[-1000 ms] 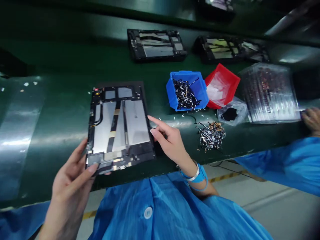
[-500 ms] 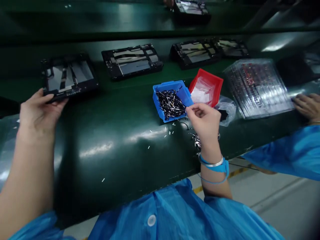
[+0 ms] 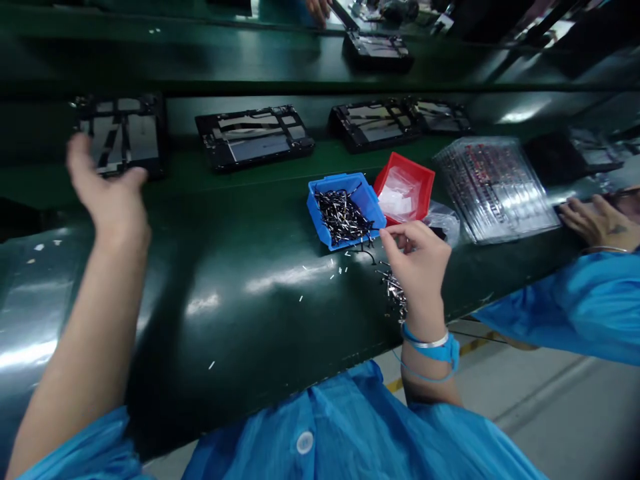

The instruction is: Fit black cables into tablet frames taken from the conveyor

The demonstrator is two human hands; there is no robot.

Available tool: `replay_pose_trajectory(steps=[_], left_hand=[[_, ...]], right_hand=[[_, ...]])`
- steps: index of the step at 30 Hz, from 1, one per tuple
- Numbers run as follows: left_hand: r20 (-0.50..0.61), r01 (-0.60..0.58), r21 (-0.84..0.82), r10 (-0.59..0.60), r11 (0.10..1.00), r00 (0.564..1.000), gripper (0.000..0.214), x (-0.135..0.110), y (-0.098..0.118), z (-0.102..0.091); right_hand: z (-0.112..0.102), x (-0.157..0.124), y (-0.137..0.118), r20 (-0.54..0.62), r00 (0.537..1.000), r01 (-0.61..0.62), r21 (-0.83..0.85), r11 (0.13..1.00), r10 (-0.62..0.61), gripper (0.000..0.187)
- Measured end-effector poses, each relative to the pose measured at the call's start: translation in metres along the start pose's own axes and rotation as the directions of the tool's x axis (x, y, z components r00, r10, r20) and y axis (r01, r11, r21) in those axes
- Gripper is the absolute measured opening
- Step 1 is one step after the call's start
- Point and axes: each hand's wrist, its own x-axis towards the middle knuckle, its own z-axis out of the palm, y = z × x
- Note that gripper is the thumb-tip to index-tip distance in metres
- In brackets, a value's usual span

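My left hand [image 3: 107,190] is stretched out to the far left with fingers apart, holding nothing, just in front of an open tablet chassis [image 3: 120,133] lying on the green belt [image 3: 240,267]. My right hand [image 3: 417,263] is curled in a pinch beside the blue bin [image 3: 345,208] of small dark parts, above a loose heap of similar metal parts [image 3: 395,290]. What the fingers pinch is too small to name. A blue wrist strap circles my right wrist.
More tablet chassis [image 3: 254,135] [image 3: 373,123] lie further along the belt. A red bin [image 3: 405,188], a clear bag [image 3: 443,223] and a stack of clear trays [image 3: 495,187] sit right of the blue bin. A co-worker's hand [image 3: 595,223] rests at the far right.
My left hand carried the tablet chassis from in front of me to the belt's far left and let go. My right hand moved over to the blue bin and closed into a pinch.
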Motion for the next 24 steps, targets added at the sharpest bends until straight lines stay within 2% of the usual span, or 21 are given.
replay_pose_trajectory(steps=[1,2,4,6,8,9,10,12,14,15,17,19,21,22,23,24], left_hand=[[0.017,0.041,-0.029,-0.041,0.999,0.999,0.059,-0.018,0.021,0.004],[0.109,0.057,-0.083,-0.048,0.995,0.993,0.055,-0.036,0.045,0.008],[0.335,0.066,-0.242,0.02,0.968,0.942,0.045,-0.068,0.096,0.015],[0.531,0.15,-0.333,0.054,0.931,0.845,0.028,-0.095,0.139,0.019],[0.694,0.308,-0.37,0.04,0.876,0.719,0.024,-0.115,0.167,0.022],[0.762,0.409,-0.373,0.024,0.833,0.647,0.024,-0.123,0.175,0.023],[0.822,0.52,-0.367,0.007,0.772,0.569,0.025,-0.131,0.18,0.025],[0.91,0.729,-0.322,-0.016,0.604,0.415,0.029,-0.142,0.183,0.028],[0.964,0.866,-0.24,0.001,0.438,0.266,0.034,-0.15,0.182,0.031],[0.978,0.906,-0.201,0.025,0.373,0.207,0.038,-0.152,0.18,0.032],[0.987,0.946,-0.147,0.1,0.29,0.123,0.046,-0.154,0.178,0.034],[0.983,0.958,-0.118,0.169,0.261,0.075,0.055,-0.153,0.175,0.036],[0.979,0.957,-0.114,0.194,0.268,0.062,0.063,-0.152,0.172,0.037],[0.98,0.95,-0.127,0.185,0.287,0.075,0.065,-0.151,0.17,0.038],[0.981,0.935,-0.155,0.16,0.318,0.108,0.063,-0.15,0.167,0.039],[0.979,0.907,-0.198,0.124,0.372,0.163,0.059,-0.15,0.165,0.04]], right_hand=[[-0.003,0.002,0.003,0.025,0.999,-0.04,0.028,0.999,0.039,0.01],[-0.005,0.004,0.006,0.055,0.995,-0.092,0.069,0.993,0.088,0.009],[-0.009,0.007,0.01,0.133,0.978,-0.178,0.139,0.974,0.159,0.008],[-0.011,0.005,0.008,0.172,0.978,-0.137,0.126,0.983,0.114,0.009],[-0.011,-0.003,-0.002,0.128,0.989,0.064,0.057,0.996,-0.071,0.01],[-0.012,-0.009,-0.01,0.096,0.974,0.203,0.022,0.979,-0.204,0.01],[-0.013,-0.015,-0.018,0.085,0.937,0.338,0.011,0.941,-0.338,0.009],[-0.015,-0.027,-0.035,0.087,0.836,0.541,0.026,0.841,-0.541,0.012],[-0.018,-0.035,-0.046,0.103,0.748,0.655,0.046,0.754,-0.656,0.017],[-0.019,-0.038,-0.049,0.118,0.715,0.689,0.049,0.723,-0.689,0.018],[-0.02,-0.039,-0.05,0.151,0.672,0.727,0.051,0.684,-0.725,0.017],[-0.018,-0.039,-0.045,0.173,0.657,0.74,0.037,0.672,-0.734,0.018],[-0.017,-0.037,-0.038,0.155,0.676,0.728,0.015,0.686,-0.721,0.021],[-0.015,-0.036,-0.033,0.138,0.696,0.712,0.0,0.703,-0.705,0.021],[-0.014,-0.034,-0.028,0.122,0.722,0.688,-0.022,0.725,-0.681,0.022],[-0.012,-0.032,-0.023,0.113,0.752,0.657,-0.055,0.752,-0.649,0.022]])
